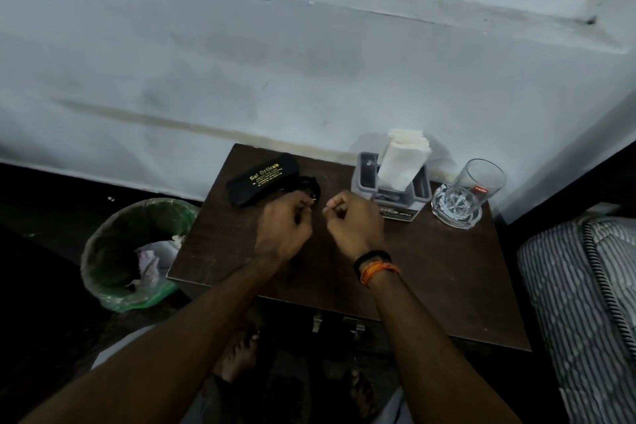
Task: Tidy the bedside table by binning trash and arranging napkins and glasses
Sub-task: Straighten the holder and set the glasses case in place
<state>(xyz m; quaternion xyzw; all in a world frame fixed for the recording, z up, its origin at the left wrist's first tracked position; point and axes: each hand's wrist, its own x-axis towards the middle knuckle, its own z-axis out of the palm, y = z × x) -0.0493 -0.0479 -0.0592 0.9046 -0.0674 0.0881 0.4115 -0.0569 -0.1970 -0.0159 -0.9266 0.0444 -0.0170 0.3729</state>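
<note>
Dark wood covers the bedside table [430, 268], where both hands hover near its centre. The left hand [284, 224] curls beside the black glasses case [262, 179] at ten o'clock, apparently pinching something small and dark; what exactly cannot be told. The right hand [354, 222] is curled too, its hold unclear. Napkins [402, 158] stand in a grey holder [390, 193] at one o'clock, a tumbler [468, 193] just beside at two. The bin [134, 251] sits at eight. A careless right elbow swing could topple the tumbler.
</note>
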